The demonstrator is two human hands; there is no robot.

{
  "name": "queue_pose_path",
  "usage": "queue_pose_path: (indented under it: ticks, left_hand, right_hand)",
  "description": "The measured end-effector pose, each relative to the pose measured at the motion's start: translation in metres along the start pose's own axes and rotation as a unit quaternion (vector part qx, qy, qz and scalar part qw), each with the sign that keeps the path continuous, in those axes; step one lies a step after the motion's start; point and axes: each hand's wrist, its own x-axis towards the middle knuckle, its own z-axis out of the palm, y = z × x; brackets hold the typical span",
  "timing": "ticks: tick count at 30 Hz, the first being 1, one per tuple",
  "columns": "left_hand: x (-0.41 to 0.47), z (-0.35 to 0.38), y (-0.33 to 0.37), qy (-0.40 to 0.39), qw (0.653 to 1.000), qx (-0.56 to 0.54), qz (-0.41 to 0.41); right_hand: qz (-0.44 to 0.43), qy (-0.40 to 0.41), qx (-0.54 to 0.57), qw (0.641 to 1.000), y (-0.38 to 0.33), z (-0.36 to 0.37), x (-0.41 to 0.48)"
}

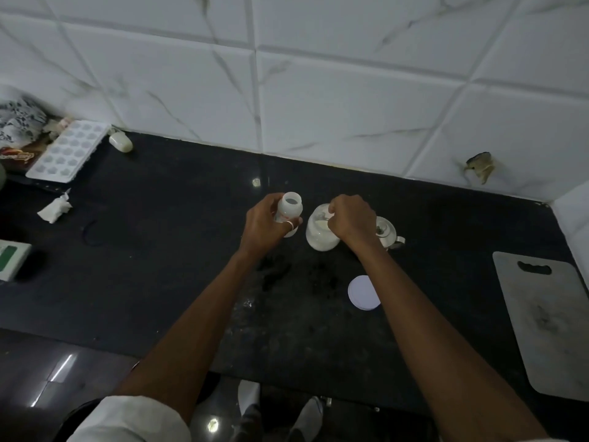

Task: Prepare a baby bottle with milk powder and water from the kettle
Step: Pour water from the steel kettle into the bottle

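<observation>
My left hand (266,223) is wrapped around an open, clear baby bottle (290,207) standing on the black counter (159,266); its neck has no cap. Just right of it stands an open jar of white milk powder (318,236). My right hand (352,220) is over the jar's mouth, fingers pinched on a small white scoop (328,215) that dips inside. A small steel kettle (387,232) with a lid and a handle on its right stands behind my right wrist, partly hidden. The jar's round white lid (363,292) lies flat nearer to me.
A grey cutting board (548,323) lies at the right edge. At the far left are a white ice tray (68,151), a crumpled tissue (55,208), a small white oval object (121,142) and a green and white box (11,260). A tiled wall (318,90) backs the counter.
</observation>
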Motion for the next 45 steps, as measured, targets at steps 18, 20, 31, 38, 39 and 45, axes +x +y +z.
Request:
queue_pose_path:
  ticks: [18,20,31,38,39,45]
  left_hand:
    - [-0.001,0.041,0.08,0.003,0.996,-0.009,0.088]
    - [-0.004,0.045,0.081,0.007,0.996,-0.011,0.09]
    - [-0.009,0.055,0.094,0.013,0.996,-0.023,0.089]
    - [-0.009,0.053,0.095,0.013,0.996,-0.01,0.083]
    - [-0.01,0.052,0.094,0.012,0.997,-0.004,0.082]
    - [-0.012,0.048,0.088,0.014,0.997,0.005,0.078]
  right_hand:
    - [0.22,0.154,0.237,0.934,0.112,-0.011,-0.045]
    - [0.242,0.137,0.257,0.926,0.126,0.002,-0.046]
    - [0.247,0.079,0.443,0.858,0.146,0.048,-0.044]
    - [0.225,0.082,0.444,0.864,0.151,0.057,-0.037]
    - [0.218,0.083,0.443,0.866,0.151,0.058,-0.036]
    - [0.206,0.092,0.461,0.858,0.151,0.064,-0.034]
